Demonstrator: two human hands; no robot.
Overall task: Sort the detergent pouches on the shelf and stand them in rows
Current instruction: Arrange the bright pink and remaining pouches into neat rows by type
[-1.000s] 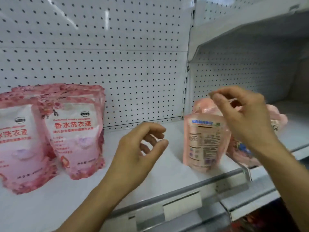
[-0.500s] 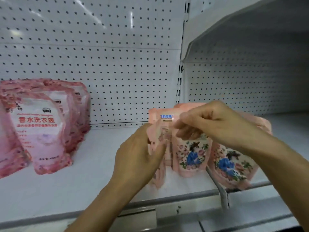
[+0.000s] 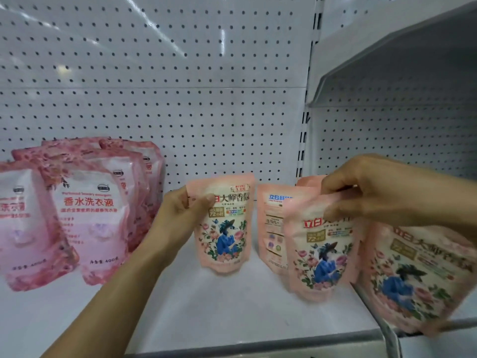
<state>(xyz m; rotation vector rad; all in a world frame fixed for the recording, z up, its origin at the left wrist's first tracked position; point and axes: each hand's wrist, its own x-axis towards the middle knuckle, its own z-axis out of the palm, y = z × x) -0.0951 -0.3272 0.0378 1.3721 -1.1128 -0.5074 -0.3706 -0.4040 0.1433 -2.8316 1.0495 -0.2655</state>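
Your white shelf [image 3: 219, 313] carries pink pouches [image 3: 87, 223] standing left (overlapping), one back-facing peach pouch [image 3: 271, 228] right.

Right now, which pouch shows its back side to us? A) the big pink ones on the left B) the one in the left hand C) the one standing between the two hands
C: the standing pouch shows small print with no flower picture, unlike the left hand's floral pouch.
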